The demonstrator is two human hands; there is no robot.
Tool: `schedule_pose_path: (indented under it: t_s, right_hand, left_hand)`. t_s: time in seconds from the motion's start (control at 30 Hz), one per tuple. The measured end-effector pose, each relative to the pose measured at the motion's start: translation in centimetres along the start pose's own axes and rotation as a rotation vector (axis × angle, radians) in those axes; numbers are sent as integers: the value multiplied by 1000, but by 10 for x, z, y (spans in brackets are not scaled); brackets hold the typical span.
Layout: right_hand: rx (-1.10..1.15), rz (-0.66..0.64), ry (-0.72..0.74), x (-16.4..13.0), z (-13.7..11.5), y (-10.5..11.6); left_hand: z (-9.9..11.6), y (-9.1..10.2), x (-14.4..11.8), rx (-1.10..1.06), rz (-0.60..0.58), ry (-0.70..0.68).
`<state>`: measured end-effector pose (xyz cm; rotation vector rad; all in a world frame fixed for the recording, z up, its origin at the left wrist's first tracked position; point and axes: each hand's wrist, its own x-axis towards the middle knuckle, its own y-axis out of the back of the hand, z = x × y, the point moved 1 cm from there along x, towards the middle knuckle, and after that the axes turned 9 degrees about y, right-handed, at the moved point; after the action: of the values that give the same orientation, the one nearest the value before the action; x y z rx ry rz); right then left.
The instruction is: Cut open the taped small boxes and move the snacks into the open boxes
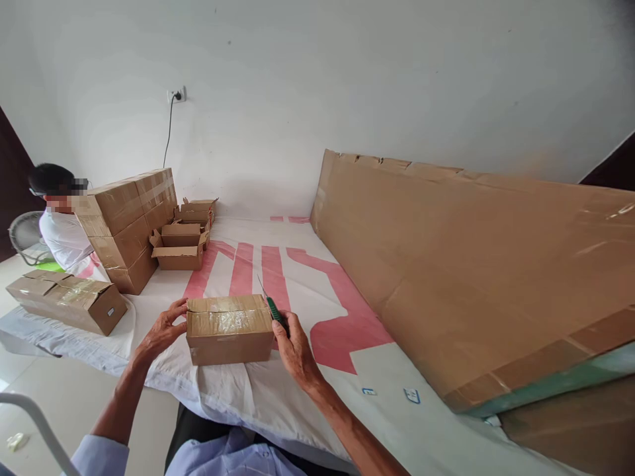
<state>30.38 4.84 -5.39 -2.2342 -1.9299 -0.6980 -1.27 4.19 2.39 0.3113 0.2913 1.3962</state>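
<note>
A taped cardboard box (231,345) sits on the cloth-covered table in front of me, clear tape running along its top seam. My left hand (165,328) holds the box's left end, fingers bent against its upper corner and side. In my right hand (296,347) is a knife (274,309) with a green handle and a thin pointed blade. The blade points up and away, beside the box's right end. My right fingers are closed around the handle, close against that end of the box.
Stacked cardboard boxes (129,228) and several opened boxes (178,258) stand at the back left. A long taped box (64,301) lies on the left edge. Another person (64,231) sits behind the stack. A large cardboard panel (461,264) borders the right side.
</note>
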Motion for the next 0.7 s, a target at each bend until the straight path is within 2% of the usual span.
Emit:
schedule_pose_path:
  t_s: [0.2, 0.33, 0.4, 0.5, 0.6, 0.7]
  right_hand:
    - [-54, -69, 59, 10, -11, 13]
    - [-139, -123, 168, 29, -35, 31]
    - [-157, -220, 219, 40, -52, 37]
    - [-142, -447, 248, 53, -80, 40]
    - [-147, -639, 269, 63, -103, 35]
    - [-178, -762, 281, 70, -119, 27]
  left_hand:
    - [-1, -10, -3, -161, -33, -22]
    - [-3, -13, -6, -194, -33, -58]
    - [-3, -14, -8, -185, -43, -73]
    - [-2, -13, -10, -162, -47, -83]
    - [-1, -13, -10, -150, -47, -88]
    - [-1, -13, -10, -143, -47, -102]
